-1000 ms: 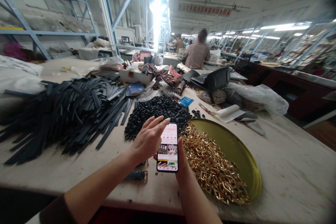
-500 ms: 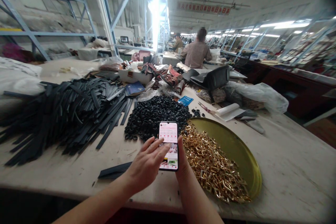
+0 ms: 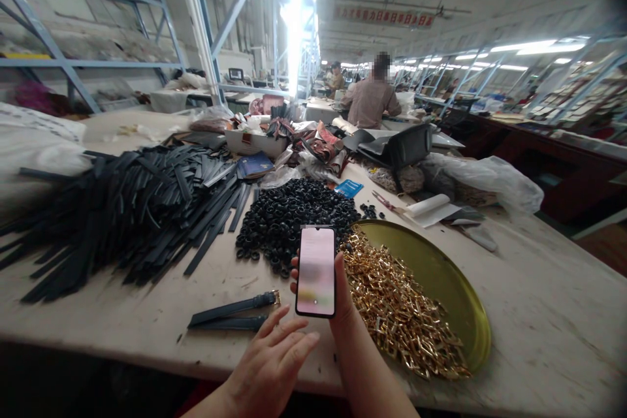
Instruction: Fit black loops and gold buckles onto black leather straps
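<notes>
A smartphone (image 3: 316, 271) with a pale pink, blurred screen is upright in my right hand (image 3: 341, 294), whose fingers wrap round its back to the left edge. My left hand (image 3: 274, 359) is below and left of the phone, fingers extended, holding nothing. Just beyond its fingertips two dark straps (image 3: 230, 310) lie on the table, the upper one fitted with a gold buckle. Behind the phone spreads a heap of small black loops (image 3: 294, 212). Beside my right hand, gold buckles (image 3: 399, 307) are piled in a round gold-coloured tray (image 3: 455, 281).
A large pile of dark strips (image 3: 147, 202) covers the table's left side. Further back lie a blue packet (image 3: 349, 189), scissors (image 3: 386, 200), a roll of white paper (image 3: 428, 207), leather scraps and plastic bags. A person (image 3: 372, 98) sits facing away beyond the table.
My left hand has drawn back from the phone's screen toward me, uncovering the strap with the buckle. The screen has gone from a page of pictures to a blurred pink view.
</notes>
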{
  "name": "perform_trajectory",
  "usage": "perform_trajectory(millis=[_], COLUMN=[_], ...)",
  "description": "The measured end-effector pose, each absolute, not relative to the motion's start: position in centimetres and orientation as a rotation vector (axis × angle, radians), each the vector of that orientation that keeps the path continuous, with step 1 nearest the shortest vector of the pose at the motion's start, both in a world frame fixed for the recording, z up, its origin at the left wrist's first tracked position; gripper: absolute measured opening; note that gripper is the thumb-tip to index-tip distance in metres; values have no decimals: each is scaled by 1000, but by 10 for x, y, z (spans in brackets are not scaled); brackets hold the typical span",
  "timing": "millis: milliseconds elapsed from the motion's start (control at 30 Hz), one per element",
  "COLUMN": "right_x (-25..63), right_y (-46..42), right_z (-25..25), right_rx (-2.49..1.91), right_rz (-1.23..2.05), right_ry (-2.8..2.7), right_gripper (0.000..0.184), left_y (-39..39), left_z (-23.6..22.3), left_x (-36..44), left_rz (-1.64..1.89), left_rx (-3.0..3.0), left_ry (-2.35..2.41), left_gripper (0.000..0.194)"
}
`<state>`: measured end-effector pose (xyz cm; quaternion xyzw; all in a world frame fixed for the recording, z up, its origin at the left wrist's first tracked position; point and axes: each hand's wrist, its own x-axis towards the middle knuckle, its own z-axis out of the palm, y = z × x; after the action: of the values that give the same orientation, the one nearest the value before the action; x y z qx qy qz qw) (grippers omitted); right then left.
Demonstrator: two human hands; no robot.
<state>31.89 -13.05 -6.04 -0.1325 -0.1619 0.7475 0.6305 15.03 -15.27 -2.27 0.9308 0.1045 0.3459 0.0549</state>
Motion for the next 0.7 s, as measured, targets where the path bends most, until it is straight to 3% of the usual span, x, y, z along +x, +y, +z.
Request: perform_trajectory(millis=[700], right_x=[320], right_y=[-130], right_z=[-65], right_rx=[-298], right_rz=[1693], right_ry=[-378], right_gripper=[70], left_y=[-158], left_z=[-31], left_x=[144], left_rz=[1005], left_rx=[2834], left_ry=[376], left_gripper=[37])
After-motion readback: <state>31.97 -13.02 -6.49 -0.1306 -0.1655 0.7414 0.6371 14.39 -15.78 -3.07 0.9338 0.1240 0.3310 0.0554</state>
